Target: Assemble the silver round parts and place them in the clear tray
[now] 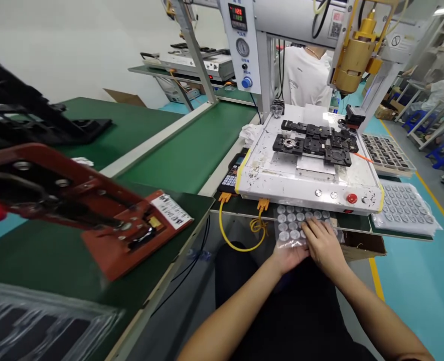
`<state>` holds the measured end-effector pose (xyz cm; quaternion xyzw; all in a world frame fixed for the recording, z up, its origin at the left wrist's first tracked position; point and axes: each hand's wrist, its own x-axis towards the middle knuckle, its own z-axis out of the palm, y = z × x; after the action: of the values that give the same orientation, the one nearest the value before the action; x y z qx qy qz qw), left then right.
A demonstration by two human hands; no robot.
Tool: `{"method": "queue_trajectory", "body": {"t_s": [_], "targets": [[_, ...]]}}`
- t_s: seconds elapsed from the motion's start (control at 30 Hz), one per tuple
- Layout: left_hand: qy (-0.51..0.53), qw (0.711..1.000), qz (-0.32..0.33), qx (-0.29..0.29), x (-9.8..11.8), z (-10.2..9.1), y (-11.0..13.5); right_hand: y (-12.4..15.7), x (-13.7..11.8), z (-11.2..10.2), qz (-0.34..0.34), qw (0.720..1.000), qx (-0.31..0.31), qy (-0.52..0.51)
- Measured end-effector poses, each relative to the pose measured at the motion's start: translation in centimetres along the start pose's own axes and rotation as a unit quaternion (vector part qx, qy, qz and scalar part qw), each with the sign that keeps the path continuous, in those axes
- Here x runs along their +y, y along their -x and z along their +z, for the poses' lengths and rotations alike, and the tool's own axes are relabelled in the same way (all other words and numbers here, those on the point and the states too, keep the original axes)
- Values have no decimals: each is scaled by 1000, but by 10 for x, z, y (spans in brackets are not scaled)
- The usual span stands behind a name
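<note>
Head view, right hand (323, 246) flattened, touching tray (287, 243)

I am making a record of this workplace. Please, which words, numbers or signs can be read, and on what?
"120", probably: red digits on the display.
A slashed-circle sign: on the machine.
Too small or blurred: green digits, white label on the red tool, code sticker, gauge, panel captions, shirt print.

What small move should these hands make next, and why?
Probably the right hand should pinch one round piece from the clear plastic tray while the left hand steadies it: the right fingers lie over the tray, and the left palm faces up at its near edge.
</note>
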<state>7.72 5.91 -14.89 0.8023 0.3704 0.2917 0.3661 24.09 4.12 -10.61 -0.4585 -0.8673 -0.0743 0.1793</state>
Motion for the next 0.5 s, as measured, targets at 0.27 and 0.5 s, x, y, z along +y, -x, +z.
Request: {"method": "queue_trajectory", "body": {"t_s": [0.27, 0.5], "targets": [[486, 852, -195, 14, -21, -20, 49, -30, -3, 20, 69, 995, -31, 69], [464, 835, -291, 47, 15, -57, 98, -9, -8, -3, -13, 998, 52, -35]]}}
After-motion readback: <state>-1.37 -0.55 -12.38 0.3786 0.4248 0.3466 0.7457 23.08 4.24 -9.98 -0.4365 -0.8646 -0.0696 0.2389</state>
